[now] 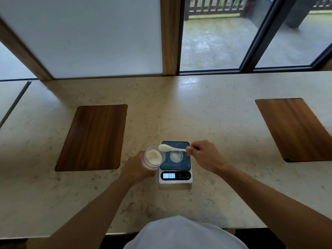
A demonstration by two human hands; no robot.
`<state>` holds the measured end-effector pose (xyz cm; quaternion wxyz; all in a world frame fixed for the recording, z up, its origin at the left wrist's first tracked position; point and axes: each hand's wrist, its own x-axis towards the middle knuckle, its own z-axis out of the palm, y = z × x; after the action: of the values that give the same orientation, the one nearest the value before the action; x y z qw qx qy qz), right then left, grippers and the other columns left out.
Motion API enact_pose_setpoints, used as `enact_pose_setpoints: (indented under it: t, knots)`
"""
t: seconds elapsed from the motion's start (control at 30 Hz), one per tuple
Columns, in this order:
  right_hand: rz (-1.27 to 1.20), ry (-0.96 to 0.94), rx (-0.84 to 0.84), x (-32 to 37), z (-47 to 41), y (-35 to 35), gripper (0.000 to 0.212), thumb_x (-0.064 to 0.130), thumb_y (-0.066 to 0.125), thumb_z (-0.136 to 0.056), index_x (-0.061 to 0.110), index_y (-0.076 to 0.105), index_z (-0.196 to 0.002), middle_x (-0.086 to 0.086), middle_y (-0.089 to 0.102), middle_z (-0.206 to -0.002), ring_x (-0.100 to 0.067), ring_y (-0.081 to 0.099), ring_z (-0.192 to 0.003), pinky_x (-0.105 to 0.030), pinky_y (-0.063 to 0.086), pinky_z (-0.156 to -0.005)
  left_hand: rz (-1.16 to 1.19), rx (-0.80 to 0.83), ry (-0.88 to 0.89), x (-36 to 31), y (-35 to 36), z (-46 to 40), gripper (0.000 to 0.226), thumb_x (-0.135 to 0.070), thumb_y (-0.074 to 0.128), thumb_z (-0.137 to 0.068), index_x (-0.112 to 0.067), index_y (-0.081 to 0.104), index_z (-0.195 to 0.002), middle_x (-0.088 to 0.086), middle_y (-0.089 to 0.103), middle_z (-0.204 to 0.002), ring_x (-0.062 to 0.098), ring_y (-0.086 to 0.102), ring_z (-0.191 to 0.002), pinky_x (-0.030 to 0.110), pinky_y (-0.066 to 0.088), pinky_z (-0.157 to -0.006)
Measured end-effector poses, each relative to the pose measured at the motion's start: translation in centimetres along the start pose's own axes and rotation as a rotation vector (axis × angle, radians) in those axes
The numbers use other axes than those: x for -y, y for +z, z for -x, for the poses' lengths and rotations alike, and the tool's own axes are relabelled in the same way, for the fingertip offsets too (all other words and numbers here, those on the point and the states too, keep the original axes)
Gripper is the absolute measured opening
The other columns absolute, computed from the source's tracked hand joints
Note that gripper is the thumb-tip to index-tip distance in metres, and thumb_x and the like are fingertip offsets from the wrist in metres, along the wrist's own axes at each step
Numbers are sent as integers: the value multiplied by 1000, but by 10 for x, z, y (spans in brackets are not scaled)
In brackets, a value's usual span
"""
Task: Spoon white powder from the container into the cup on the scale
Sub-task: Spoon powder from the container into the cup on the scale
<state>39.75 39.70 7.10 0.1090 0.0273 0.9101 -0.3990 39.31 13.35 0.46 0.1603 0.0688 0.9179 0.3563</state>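
Note:
A clear container (153, 156) of white powder is tilted toward the scale, gripped from below and the left by my left hand (135, 169). My right hand (203, 155) pinches the handle of a white spoon (168, 148), whose bowl hovers over the container's right rim. A small clear cup (176, 156) with some white powder stands on the dark platform of the digital scale (186, 162). The lit display (169, 175) reads about 017.
The scale sits on a pale stone counter (179, 108). A wooden inlay panel (93, 137) lies to the left and another (294, 128) to the far right. Behind the counter are a white wall panel and window glass.

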Motion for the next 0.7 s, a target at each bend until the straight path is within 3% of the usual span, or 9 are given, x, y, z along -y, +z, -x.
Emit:
enact_pose_setpoints:
  t: [0.1, 0.3, 0.43, 0.57, 0.7]
  knots:
    - [4, 17, -16, -6, -2, -2, 30, 25, 56, -98, 13, 74, -76, 9, 53, -52, -4, 40, -45, -18, 29, -47, 24, -20, -18, 1, -2, 3, 50, -41, 86, -69, -50, 48, -100, -21, 58, -100, -2, 56, -81, 22, 41, -82]
    - [46, 57, -6, -20, 0, 3, 33, 24, 54, -99, 10, 75, -77, 1, 59, -57, -8, 43, -48, -23, 33, -48, 47, -49, -87, 4, -2, 8, 66, -41, 88, -65, -38, 50, -118, -9, 64, -114, 10, 58, -97, 26, 41, -86]
    - [62, 99, -11, -28, 0, 6, 32, 21, 55, -98, 10, 74, -76, 5, 56, -55, -9, 45, -49, -23, 33, -49, 34, -61, -97, 3, -4, 10, 71, -45, 86, -66, -30, 53, -127, -3, 65, -123, 20, 62, -109, 31, 44, -91]
    - [97, 140, -17, -37, -2, 11, 30, 18, 55, -98, 7, 74, -78, 8, 55, -57, -7, 46, -51, -21, 31, -49, 26, -65, -122, 2, -7, 11, 70, -45, 86, -65, -29, 54, -125, -2, 67, -120, 21, 63, -106, 30, 44, -86]
    - [118, 173, -21, -44, -5, 18, 30, 19, 55, -98, 6, 73, -78, -1, 62, -62, -10, 49, -51, -22, 37, -48, 33, -59, -137, 2, -8, 13, 71, -44, 86, -64, -28, 54, -125, -2, 67, -119, 21, 63, -106, 36, 49, -91]
